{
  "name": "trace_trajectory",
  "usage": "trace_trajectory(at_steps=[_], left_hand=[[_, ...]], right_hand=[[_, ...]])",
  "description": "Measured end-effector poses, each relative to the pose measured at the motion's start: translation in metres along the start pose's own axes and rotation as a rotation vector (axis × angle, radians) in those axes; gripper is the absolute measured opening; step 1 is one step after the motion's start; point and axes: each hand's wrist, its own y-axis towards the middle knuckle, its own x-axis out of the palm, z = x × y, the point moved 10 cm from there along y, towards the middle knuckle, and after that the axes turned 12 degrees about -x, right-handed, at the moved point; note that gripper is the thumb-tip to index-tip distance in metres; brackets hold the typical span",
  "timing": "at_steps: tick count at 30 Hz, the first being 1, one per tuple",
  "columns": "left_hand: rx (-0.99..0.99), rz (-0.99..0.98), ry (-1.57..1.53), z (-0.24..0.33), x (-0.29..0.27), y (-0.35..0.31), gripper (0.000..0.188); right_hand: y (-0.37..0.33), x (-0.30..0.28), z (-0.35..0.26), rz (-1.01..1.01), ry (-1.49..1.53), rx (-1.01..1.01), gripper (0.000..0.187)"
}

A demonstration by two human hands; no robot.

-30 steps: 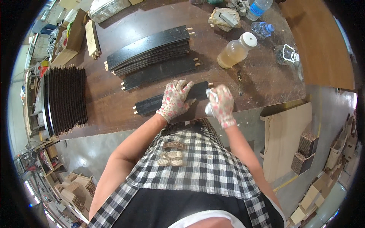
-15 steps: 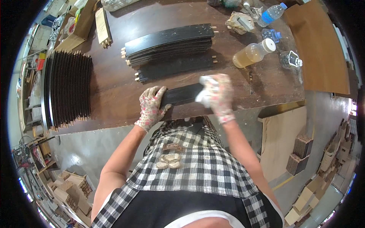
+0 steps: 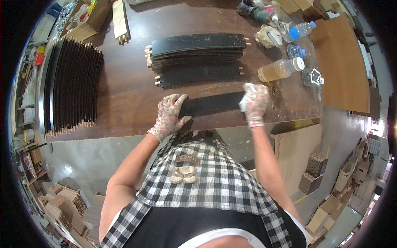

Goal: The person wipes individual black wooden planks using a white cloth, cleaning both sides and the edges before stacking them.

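A black wooden slat point(image 3: 213, 103) lies flat near the table's front edge. My left hand point(image 3: 168, 115), in a flowered glove, grips its left end, thumb on the near side and fingers on the far side. At the slat's right end, my gloved right hand point(image 3: 259, 104) presses a crumpled white cloth point(image 3: 245, 99) against it; this hand is slightly blurred. Just beyond lies another black slat point(image 3: 200, 76) with pale dowels at its ends. Behind that is a pile of similar black slats point(image 3: 198, 44).
A long row of black dowelled slats point(image 3: 70, 84) stands at the left of the wooden table point(image 3: 124, 99). To the right are a bottle of yellowish liquid point(image 3: 278, 71), water bottles point(image 3: 301, 30) and crumpled paper point(image 3: 268, 36). Pale dowelled pieces point(image 3: 120, 20) and a cardboard box point(image 3: 87, 29) sit far left.
My right hand has slid the cloth rightward along the slat to its right end. My left hand keeps its hold on the left end. The whole view has shifted slightly.
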Motion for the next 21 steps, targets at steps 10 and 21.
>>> trace_trajectory(at_steps=[10,21], left_hand=[[0.062,-0.038,0.1,0.021,-0.017,0.002,0.061],[0.11,0.074,-0.031,0.019,-0.02,-0.033,0.071]], right_hand=[[-0.049,0.004,0.083,0.009,0.171,0.371,0.013],[-0.107,-0.012,0.095,0.21,0.579,0.862,0.017]])
